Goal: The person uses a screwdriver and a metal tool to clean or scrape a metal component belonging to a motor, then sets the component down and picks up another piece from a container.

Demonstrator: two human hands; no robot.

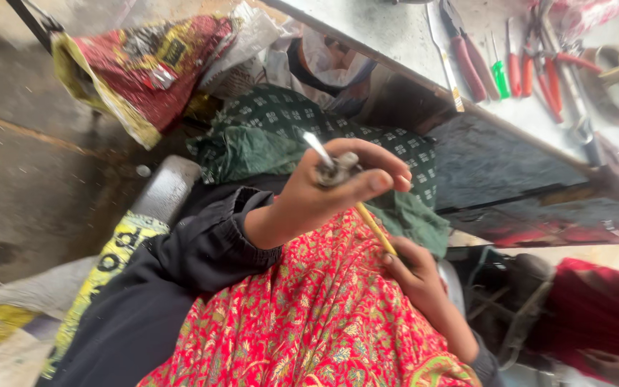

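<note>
My left hand, in a dark sleeve, is raised over my lap and pinches a small grey metal part between thumb and fingers. A thin silvery rod sticks up out of that part. My right hand sits lower, closed around a slim yellow tool handle. The handle runs up toward the metal part, and its tip is hidden behind my left fingers. A red floral cloth covers my lap beneath both hands.
A green patterned cloth lies beyond my hands. A worktable at the upper right carries red-handled pliers, a green screwdriver and several other tools. A red and yellow sack rests on the concrete floor.
</note>
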